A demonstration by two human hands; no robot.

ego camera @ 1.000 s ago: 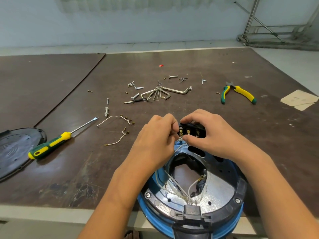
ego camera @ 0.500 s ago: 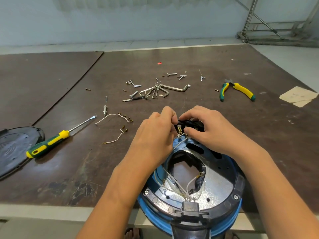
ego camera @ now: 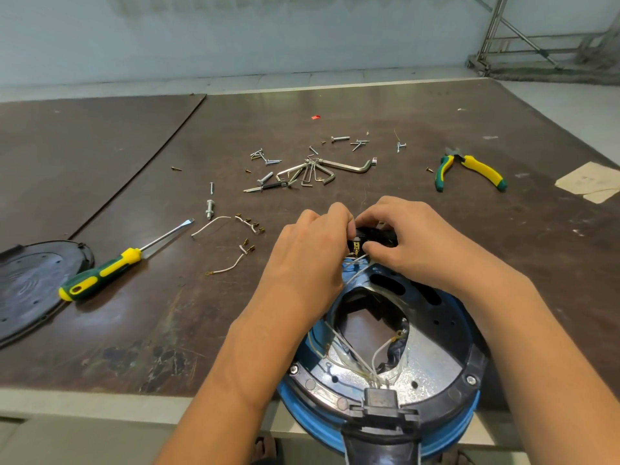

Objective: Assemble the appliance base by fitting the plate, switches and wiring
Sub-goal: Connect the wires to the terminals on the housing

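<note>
One switch block (ego camera: 374,235) held crosswise, terminals facing the person

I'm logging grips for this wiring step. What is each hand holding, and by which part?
Both hold the black switch block: the right hand grips its right end; the left hand pinches its left end, at the brass terminals.

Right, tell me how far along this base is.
Done: metal plate sits in the blue base. In hand: right hand holds the switch block, left hand pinches a wire at it. Left: loose wires, screws, black cover lie on the table.
</note>
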